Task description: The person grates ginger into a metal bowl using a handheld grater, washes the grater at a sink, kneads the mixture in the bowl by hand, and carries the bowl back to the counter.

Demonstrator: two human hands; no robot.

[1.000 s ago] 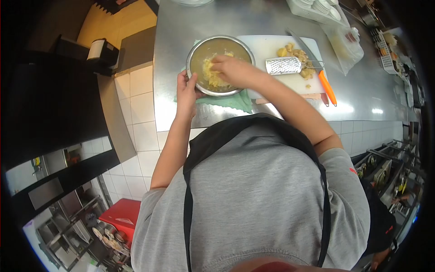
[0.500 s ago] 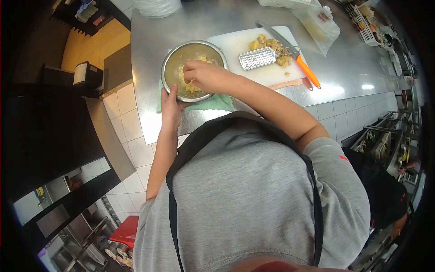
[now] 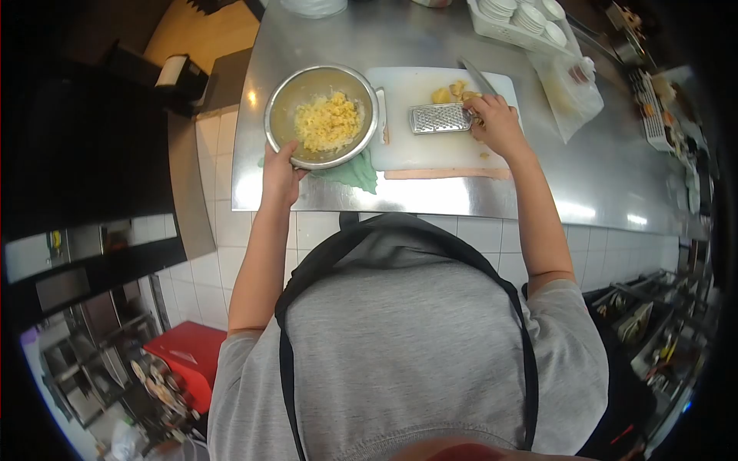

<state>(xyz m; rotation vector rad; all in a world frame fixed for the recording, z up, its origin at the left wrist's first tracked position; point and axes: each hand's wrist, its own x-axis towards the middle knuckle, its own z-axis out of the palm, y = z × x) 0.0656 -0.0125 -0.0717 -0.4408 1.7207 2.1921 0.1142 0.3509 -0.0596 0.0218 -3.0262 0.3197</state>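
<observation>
Holding bowl (image 3: 287, 104) with left hand (image 3: 282, 177), right hand (image 3: 497, 127) at grater (image 3: 438, 119).

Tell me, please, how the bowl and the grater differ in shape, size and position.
The bowl is round and deep, while the grater is narrow and oblong. The bowl looks clearly larger than the grater. The bowl, holding yellow bits, sits left of the white cutting board, whereas the grater is within the board's outline. Both look silvery and metallic.

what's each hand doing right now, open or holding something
Left hand: closed, holding the bowl by its edge.
Right hand: at one end of the grater; whether it grips cannot be told.
</observation>
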